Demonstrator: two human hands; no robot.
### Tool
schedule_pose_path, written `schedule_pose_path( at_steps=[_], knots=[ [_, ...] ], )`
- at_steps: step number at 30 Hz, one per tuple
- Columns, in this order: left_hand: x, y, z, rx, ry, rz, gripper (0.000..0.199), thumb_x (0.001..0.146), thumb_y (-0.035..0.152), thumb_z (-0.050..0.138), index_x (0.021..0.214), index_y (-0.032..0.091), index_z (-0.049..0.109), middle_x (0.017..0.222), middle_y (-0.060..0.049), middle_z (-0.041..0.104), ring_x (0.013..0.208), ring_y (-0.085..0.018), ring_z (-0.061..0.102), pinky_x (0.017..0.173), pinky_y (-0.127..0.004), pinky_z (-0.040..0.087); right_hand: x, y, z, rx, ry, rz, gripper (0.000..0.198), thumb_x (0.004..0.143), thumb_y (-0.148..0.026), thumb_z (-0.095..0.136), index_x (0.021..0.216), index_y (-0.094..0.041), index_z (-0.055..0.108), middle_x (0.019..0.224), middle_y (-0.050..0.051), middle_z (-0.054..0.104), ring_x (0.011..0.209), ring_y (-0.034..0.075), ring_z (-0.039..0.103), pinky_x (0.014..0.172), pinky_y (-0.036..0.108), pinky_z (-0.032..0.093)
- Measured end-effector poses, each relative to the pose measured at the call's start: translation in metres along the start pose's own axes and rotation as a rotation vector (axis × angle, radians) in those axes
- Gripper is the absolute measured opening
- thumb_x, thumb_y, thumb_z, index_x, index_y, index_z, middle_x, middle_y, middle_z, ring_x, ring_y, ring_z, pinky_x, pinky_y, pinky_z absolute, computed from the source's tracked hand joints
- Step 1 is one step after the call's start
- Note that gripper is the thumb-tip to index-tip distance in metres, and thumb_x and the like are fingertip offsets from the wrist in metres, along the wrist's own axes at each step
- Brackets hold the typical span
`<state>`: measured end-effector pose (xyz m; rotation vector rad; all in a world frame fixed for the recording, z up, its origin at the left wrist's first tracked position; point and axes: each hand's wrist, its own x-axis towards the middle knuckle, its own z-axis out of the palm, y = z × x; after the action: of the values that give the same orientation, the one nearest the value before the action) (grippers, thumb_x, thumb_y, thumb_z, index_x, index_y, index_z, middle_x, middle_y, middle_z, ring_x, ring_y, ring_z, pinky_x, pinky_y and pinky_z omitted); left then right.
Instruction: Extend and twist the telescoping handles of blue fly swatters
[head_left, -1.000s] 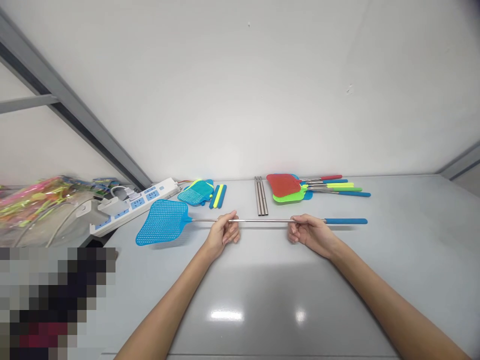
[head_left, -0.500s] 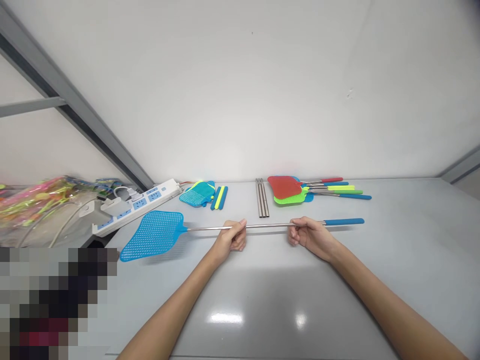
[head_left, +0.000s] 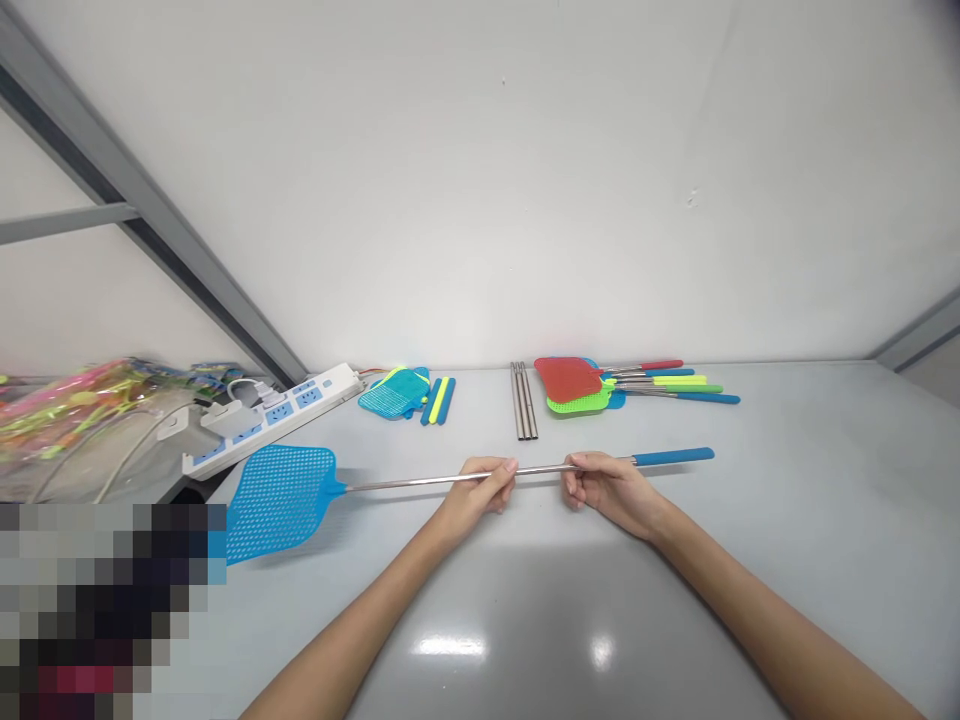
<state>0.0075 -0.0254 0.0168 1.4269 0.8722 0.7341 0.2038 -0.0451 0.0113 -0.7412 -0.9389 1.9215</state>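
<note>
A blue fly swatter (head_left: 289, 505) with a mesh head, a long metal rod and a blue grip is held level above the table. My left hand (head_left: 480, 495) pinches the rod left of its middle. My right hand (head_left: 611, 490) is closed round the rod just short of the blue grip (head_left: 675, 457). Behind my hands lie several metal tubes (head_left: 525, 400) side by side. To their right is a stack of fly swatters with a red head (head_left: 570, 378) on top. Blue and yellow grips (head_left: 438, 401) lie beside loose teal swatter heads (head_left: 397, 392).
On the left stands a white power strip (head_left: 277, 415) with plugs and cables. Clear bags of colourful items (head_left: 75, 410) lie further left. A white wall (head_left: 480, 200) rises behind the grey table (head_left: 795, 520). Blurred blocks hide the lower left corner.
The swatter has shifted left and tilted, its head lower and nearer me. My left hand has moved right along the rod, and my hands are closer together.
</note>
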Motion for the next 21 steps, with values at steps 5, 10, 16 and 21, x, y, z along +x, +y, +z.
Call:
schedule_pose_path(
  at_steps=[5, 10, 16, 21],
  knots=[
    [-0.002, 0.005, 0.004, 0.033, -0.025, 0.014, 0.039, 0.079, 0.038, 0.039, 0.047, 0.015, 0.040, 0.041, 0.005, 0.032, 0.043, -0.007, 0.032, 0.046, -0.021, 0.027, 0.001, 0.004, 0.007, -0.025, -0.025, 0.008, 0.029, 0.078, -0.029, 0.044, 0.061, -0.011, 0.059, 0.060, 0.004, 0.049, 0.055, 0.012, 0.043, 0.058, 0.029, 0.031],
    [-0.004, 0.004, 0.008, 0.019, -0.025, 0.003, 0.040, 0.079, 0.039, 0.038, 0.047, 0.014, 0.041, 0.041, 0.006, 0.029, 0.042, -0.006, 0.029, 0.046, -0.021, 0.025, 0.000, 0.009, 0.015, -0.005, -0.065, 0.023, 0.029, 0.079, -0.028, 0.043, 0.063, -0.011, 0.060, 0.059, 0.003, 0.047, 0.056, 0.012, 0.044, 0.059, 0.028, 0.032],
    [-0.005, 0.001, 0.019, 0.000, -0.140, -0.044, 0.043, 0.080, 0.041, 0.035, 0.048, 0.013, 0.043, 0.047, 0.000, 0.046, 0.047, -0.009, 0.043, 0.044, -0.020, 0.023, 0.001, 0.020, 0.027, 0.019, -0.167, 0.056, 0.029, 0.079, -0.027, 0.040, 0.065, -0.011, 0.059, 0.061, 0.004, 0.050, 0.056, 0.011, 0.043, 0.056, 0.026, 0.032],
    [-0.003, 0.000, 0.017, -0.035, -0.175, -0.090, 0.045, 0.081, 0.037, 0.032, 0.046, 0.013, 0.046, 0.043, 0.000, 0.047, 0.040, -0.007, 0.034, 0.042, -0.021, 0.021, 0.003, 0.023, 0.028, 0.031, -0.143, 0.078, 0.030, 0.079, -0.029, 0.041, 0.058, -0.012, 0.054, 0.055, 0.002, 0.047, 0.054, 0.011, 0.042, 0.054, 0.025, 0.031]
  ],
)
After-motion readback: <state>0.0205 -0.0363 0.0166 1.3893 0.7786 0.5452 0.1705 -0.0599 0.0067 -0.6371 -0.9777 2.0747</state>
